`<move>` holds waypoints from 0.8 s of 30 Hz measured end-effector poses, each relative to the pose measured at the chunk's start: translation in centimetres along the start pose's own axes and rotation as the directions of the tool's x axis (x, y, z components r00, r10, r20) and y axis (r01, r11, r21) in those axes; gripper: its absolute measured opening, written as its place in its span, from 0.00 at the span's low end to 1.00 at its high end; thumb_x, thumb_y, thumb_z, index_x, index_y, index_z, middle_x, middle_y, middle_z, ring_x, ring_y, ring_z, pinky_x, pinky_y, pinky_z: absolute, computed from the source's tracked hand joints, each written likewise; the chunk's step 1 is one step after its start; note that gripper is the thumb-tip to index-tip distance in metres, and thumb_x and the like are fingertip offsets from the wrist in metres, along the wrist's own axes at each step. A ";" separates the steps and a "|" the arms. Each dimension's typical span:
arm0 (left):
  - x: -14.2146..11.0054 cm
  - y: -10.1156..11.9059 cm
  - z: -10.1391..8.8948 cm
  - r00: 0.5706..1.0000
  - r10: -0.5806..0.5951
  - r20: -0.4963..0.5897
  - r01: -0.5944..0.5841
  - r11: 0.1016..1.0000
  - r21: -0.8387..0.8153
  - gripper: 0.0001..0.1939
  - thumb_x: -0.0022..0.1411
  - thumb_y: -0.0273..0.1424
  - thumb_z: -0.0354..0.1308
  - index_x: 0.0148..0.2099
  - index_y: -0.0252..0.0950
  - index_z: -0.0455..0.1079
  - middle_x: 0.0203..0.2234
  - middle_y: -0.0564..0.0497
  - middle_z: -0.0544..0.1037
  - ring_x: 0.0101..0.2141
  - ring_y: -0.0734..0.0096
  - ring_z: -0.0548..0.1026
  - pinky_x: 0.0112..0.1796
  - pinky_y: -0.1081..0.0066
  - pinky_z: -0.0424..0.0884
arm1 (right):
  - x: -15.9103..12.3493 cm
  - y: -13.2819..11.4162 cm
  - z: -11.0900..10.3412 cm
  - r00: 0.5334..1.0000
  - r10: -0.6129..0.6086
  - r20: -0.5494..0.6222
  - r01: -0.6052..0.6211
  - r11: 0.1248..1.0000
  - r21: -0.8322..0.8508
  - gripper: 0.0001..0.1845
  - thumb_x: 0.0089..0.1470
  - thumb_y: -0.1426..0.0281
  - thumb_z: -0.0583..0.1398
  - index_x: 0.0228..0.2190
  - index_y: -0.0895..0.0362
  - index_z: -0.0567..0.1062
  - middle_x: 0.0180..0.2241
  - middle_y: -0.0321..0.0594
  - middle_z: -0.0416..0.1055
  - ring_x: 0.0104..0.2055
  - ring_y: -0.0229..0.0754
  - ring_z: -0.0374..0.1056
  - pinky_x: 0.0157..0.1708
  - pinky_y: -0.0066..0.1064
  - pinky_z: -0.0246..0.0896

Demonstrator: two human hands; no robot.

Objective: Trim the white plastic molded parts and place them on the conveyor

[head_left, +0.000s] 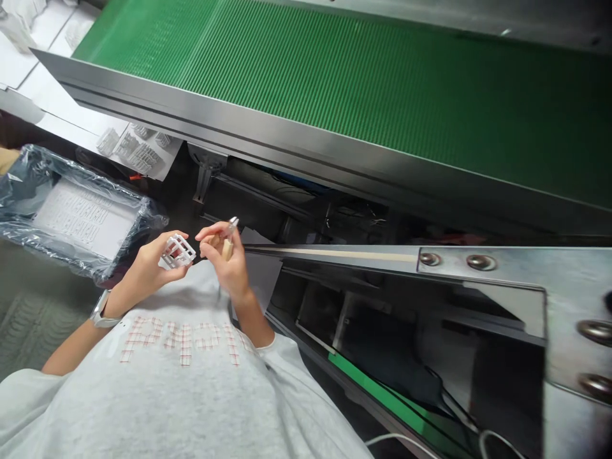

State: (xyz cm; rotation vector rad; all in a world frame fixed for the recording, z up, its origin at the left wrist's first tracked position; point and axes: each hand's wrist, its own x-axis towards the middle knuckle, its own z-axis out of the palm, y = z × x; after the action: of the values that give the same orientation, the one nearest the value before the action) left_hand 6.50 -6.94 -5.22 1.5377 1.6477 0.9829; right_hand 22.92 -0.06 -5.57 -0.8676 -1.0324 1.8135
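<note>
Between the thumb and fingers of my left hand (152, 262) is a white plastic lattice frame (177, 252), open-sided like a little cage. Something small and red shows through its bars; I cannot tell what it is. Just to the right, my right hand (233, 268) is closed, with its fingertips near the frame but apart from it. A small object with a shiny pale tip (233, 222) sticks up from its fingers, beside a tan piece (227, 249); their kind is not clear. Both hands are in front of my shirt.
A green ribbed conveyor belt (335, 83) with a metal side rail (268, 137) runs across the top. To the left are a crate lined with clear plastic (95, 255) and a white table (62, 124) bearing several white lattice parts (143, 158). A metal bar (344, 255) juts in from the right.
</note>
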 end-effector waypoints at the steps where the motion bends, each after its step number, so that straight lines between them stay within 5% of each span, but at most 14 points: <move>1: 0.0 0.0 -0.1 1.000 -0.009 0.018 0.009 1.000 -0.012 0.22 0.58 0.33 0.63 0.55 0.35 0.69 0.36 0.49 0.80 0.30 0.71 0.77 0.35 0.72 0.75 | 0.0 -0.7 -0.1 0.999 -0.045 0.029 0.046 0.999 -0.028 0.14 0.53 0.61 0.69 0.37 0.50 0.71 0.36 0.33 0.76 0.30 0.35 0.67 0.34 0.31 0.66; 6: -0.1 0.5 -0.5 0.997 0.002 0.081 0.001 0.999 -0.037 0.23 0.58 0.33 0.62 0.56 0.35 0.70 0.38 0.48 0.81 0.32 0.71 0.77 0.35 0.73 0.75 | -0.1 -2.6 0.2 0.989 -0.073 0.132 0.088 0.990 -0.113 0.16 0.53 0.58 0.70 0.39 0.49 0.73 0.37 0.36 0.77 0.32 0.38 0.69 0.36 0.35 0.69; 17: 1.1 0.9 -2.4 0.972 0.017 0.232 -0.011 1.000 -0.029 0.27 0.59 0.33 0.63 0.61 0.37 0.69 0.40 0.50 0.81 0.30 0.74 0.76 0.34 0.76 0.74 | 0.5 -2.5 0.8 0.990 -0.118 0.083 0.127 0.984 -0.124 0.13 0.54 0.58 0.69 0.35 0.50 0.74 0.32 0.34 0.76 0.32 0.38 0.69 0.36 0.36 0.69; 24: 2.7 1.2 -3.2 0.953 0.025 0.303 -0.017 0.999 -0.027 0.25 0.59 0.34 0.63 0.58 0.34 0.70 0.31 0.54 0.77 0.26 0.77 0.71 0.29 0.78 0.69 | 1.0 -1.9 1.1 0.975 -0.193 0.113 0.202 0.977 -0.074 0.08 0.60 0.63 0.65 0.35 0.50 0.70 0.34 0.34 0.70 0.37 0.39 0.70 0.43 0.38 0.68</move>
State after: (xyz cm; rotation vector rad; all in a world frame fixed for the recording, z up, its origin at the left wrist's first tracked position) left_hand 4.09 -4.49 -2.52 1.6028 1.4009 0.7309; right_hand 22.21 1.05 -3.51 -0.6980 -1.2264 1.6717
